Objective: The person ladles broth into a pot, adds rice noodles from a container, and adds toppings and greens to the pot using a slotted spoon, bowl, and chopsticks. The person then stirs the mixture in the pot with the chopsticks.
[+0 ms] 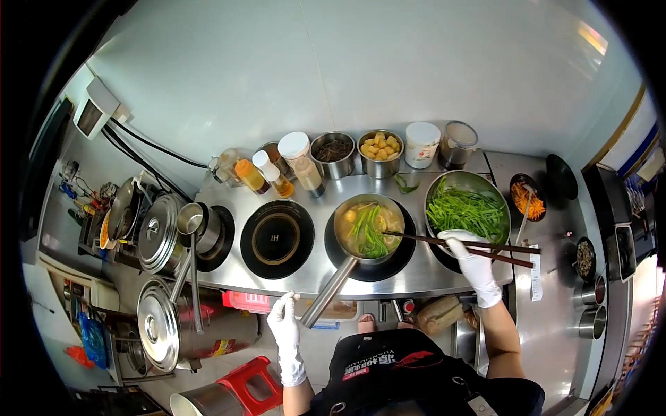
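My right hand (472,262), in a white glove, grips a pair of long brown chopsticks (416,239). Their tips reach into a saucepan (340,239) of broth, where green leafy vegetables (371,232) lie among pale pieces. The pan rests on a black round hob, its long handle (330,291) pointing toward me. Just left of that handle is my gloved left hand (284,329), apart from it, fingers drawn together; whether anything is between them I cannot make out. Beside my right hand stands a large metal bowl (507,229) heaped with cut greens (466,210).
A bare round hob (277,239) lies left of the pan. Along the wall stand sauce bottles (251,175), metal pots and a white tub (421,145). Lidded stockpots (158,322) and ladles (194,277) are at left. Shredded orange food (525,200) sits in a dish at right.
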